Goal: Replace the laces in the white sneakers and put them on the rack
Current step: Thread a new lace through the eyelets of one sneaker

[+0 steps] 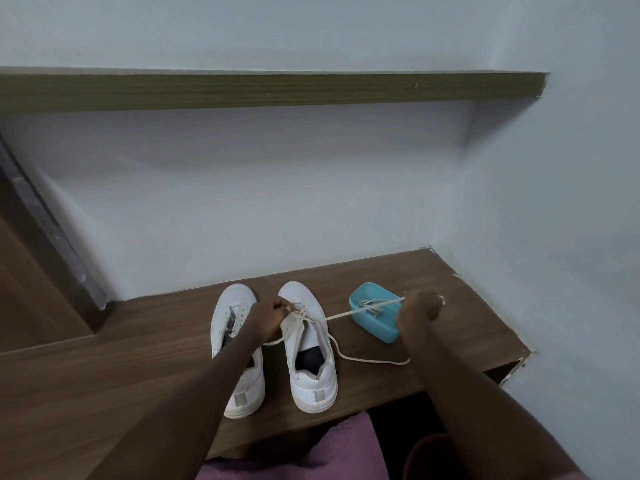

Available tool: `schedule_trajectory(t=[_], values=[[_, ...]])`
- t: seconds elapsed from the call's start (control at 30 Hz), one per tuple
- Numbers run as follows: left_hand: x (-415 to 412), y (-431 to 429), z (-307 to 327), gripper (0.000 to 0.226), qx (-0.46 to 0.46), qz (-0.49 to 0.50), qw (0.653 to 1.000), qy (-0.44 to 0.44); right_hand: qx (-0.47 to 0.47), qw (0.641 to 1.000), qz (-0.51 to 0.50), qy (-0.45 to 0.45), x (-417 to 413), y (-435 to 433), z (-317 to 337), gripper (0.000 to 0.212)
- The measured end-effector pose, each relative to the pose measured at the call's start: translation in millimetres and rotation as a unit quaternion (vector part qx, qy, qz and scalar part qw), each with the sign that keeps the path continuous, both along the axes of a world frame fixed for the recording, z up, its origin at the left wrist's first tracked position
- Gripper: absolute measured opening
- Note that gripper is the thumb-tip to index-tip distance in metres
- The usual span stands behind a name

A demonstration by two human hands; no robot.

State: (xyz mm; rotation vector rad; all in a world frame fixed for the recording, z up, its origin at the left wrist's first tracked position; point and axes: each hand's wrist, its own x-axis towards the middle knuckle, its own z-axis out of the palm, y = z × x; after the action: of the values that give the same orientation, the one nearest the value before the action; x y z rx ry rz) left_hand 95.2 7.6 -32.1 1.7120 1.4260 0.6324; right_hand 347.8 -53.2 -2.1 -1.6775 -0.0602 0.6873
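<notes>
Two white sneakers stand side by side on the wooden bench (pixel 104 368), toes toward the wall. The left sneaker (pixel 239 382) has no lace in its eyelets. On the right sneaker (pixel 311 348), my left hand (pixel 270 318) holds the tongue and eyelet area. A cream lace (pixel 341 316) runs taut from that shoe to my right hand (pixel 420 308), which grips it and pulls it out to the right. The lace's other end (pixel 374 359) lies loose on the bench.
A turquoise plastic tub (pixel 372 329) with more laces in it sits just right of the shoes, under the taut lace. A wooden shelf (pixel 270 91) is fixed to the wall above. The bench ends at the right wall; my purple-clad lap is below.
</notes>
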Motion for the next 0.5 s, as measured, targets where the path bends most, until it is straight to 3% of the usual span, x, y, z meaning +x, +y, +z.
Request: schedule_trajectory(t=[0.1,0.2,0.27,0.37,0.43,0.5], values=[[-2.2,6.2,7.4,0.022,-0.005,0.020,0.999,-0.043,-0.025,0.988,-0.149,-0.022,15.8,-4.2,12.2,0.039],[0.1,8.8,10.7,0.024,0.000,0.020,0.998,-0.059,-0.107,0.972,-0.130,-0.163,4.0,-4.7,22.0,0.032],[4.1,9.0,10.2,0.025,0.011,0.009,0.999,-0.053,-0.171,0.944,-0.047,-0.279,-9.6,-0.4,9.3,0.027],[11.0,6.7,9.0,0.027,0.031,-0.019,0.999,-0.035,-0.234,0.857,0.125,-0.441,-30.4,7.2,-14.8,0.023],[13.9,6.6,7.5,0.027,0.046,-0.031,0.998,-0.012,-0.169,0.803,0.304,-0.484,-49.1,11.4,-28.0,0.024],[15.9,7.0,7.2,0.027,0.053,-0.031,0.998,0.009,-0.111,0.759,0.444,-0.464,-68.3,12.4,-37.2,0.024]])
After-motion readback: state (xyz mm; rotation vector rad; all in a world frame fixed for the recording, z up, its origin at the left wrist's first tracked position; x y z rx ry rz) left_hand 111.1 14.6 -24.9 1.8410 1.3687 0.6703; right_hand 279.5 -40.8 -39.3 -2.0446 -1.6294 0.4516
